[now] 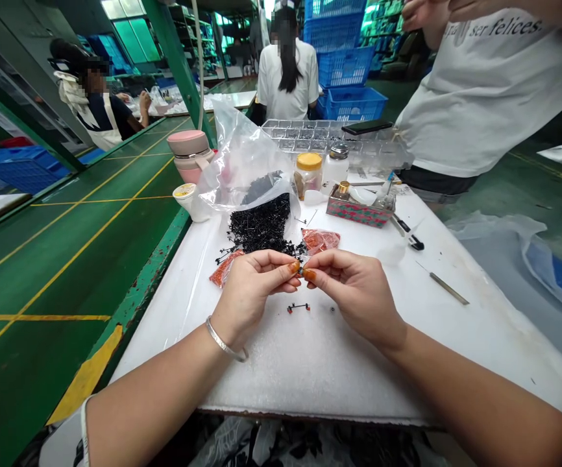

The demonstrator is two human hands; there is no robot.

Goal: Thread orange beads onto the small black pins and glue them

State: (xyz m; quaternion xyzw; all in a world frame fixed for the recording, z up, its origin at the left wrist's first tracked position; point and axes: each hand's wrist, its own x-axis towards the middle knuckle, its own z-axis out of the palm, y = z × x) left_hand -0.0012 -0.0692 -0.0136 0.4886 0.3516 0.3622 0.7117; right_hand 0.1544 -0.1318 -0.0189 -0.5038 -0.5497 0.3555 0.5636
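Note:
Over the white tabletop (310, 363), my left hand (261, 279) and my right hand (346, 285) meet fingertip to fingertip, both pinched closed. Between them shows a tiny dark part (301, 268), mostly covered by the fingers, so its kind is unclear. Below lies a thin black rod piece with orange ends (299, 307), and a tiny dark ring-like bit (332, 309) sits to its right. Just beyond my hands, black small plastic parts (266, 220) spill from a clear bag (242, 155). Small bags of orange pieces lie left (223, 269) and right (320, 240) of the pile.
A pink thermos cup (191, 155), yellow-lidded jar (308, 175), white bottle (337, 163) and patterned box (359, 211) stand at the back. A cutter knife (408, 233) and needle-like tool (449, 288) lie right. A green conveyor (76, 259) runs left. A person (500, 97) stands close on the right.

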